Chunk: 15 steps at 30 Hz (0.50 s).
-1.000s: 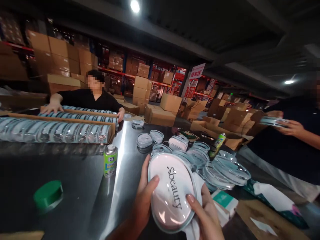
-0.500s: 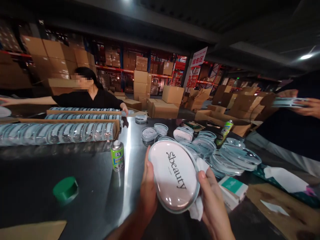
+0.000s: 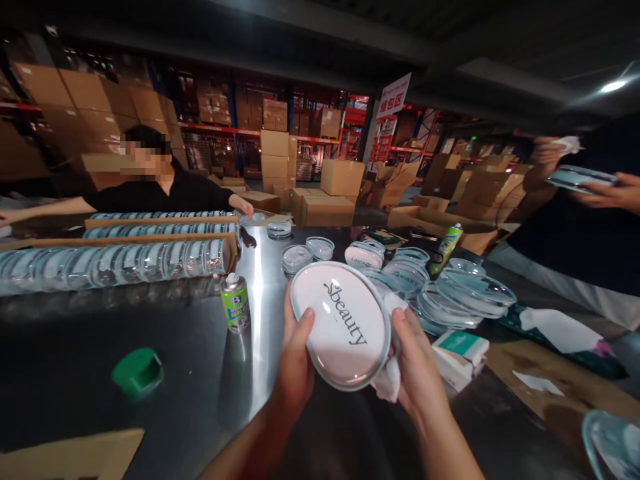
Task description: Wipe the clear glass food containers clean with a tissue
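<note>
An oval case [image 3: 340, 327] with a pale face and dark "beauty" lettering is held tilted above the dark table [image 3: 200, 413]. My left hand [image 3: 296, 353] grips its left edge, thumb on the face. At the right edge, my right hand [image 3: 413, 360] holds the case together with a white cloth [image 3: 389, 380], its thumb near the rim. Behind the case lie several similar oval cases [image 3: 460, 300]. A green spray can [image 3: 235, 303] stands upright to the left of my left hand.
Rows of cases [image 3: 115, 263] fill cardboard trays at left, beside a person in black [image 3: 155, 180]. A green tape roll [image 3: 137, 372] lies front left. At right are a small box [image 3: 460, 357], cardboard [image 3: 525, 380] and another person's hand [image 3: 623, 193] holding a case.
The held case has shifted slightly up and left in view, and my left thumb reaches further onto its face. The person at right has raised a hand with a white cloth off their case.
</note>
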Each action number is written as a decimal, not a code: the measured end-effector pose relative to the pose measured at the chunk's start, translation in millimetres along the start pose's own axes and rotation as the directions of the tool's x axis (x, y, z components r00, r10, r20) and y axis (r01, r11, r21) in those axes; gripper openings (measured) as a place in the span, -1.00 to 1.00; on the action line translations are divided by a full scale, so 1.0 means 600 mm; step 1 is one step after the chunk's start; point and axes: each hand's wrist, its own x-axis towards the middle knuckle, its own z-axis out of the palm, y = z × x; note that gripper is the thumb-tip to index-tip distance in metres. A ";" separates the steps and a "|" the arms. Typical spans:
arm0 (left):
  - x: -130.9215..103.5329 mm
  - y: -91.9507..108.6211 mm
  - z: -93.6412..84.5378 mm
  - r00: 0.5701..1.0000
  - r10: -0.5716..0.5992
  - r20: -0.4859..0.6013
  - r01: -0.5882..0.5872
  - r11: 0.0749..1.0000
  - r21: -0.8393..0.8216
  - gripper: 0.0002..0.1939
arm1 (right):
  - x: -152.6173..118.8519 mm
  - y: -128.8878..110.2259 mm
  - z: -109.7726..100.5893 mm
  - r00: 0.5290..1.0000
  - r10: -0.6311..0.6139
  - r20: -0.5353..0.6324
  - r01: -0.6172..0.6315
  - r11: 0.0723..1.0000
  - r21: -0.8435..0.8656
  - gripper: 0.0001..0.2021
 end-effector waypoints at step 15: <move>0.010 0.043 -0.020 0.941 0.298 -0.160 -0.289 0.954 0.079 -0.24 | -0.018 0.026 0.052 0.983 -0.080 0.166 0.083 0.996 -0.012 -0.61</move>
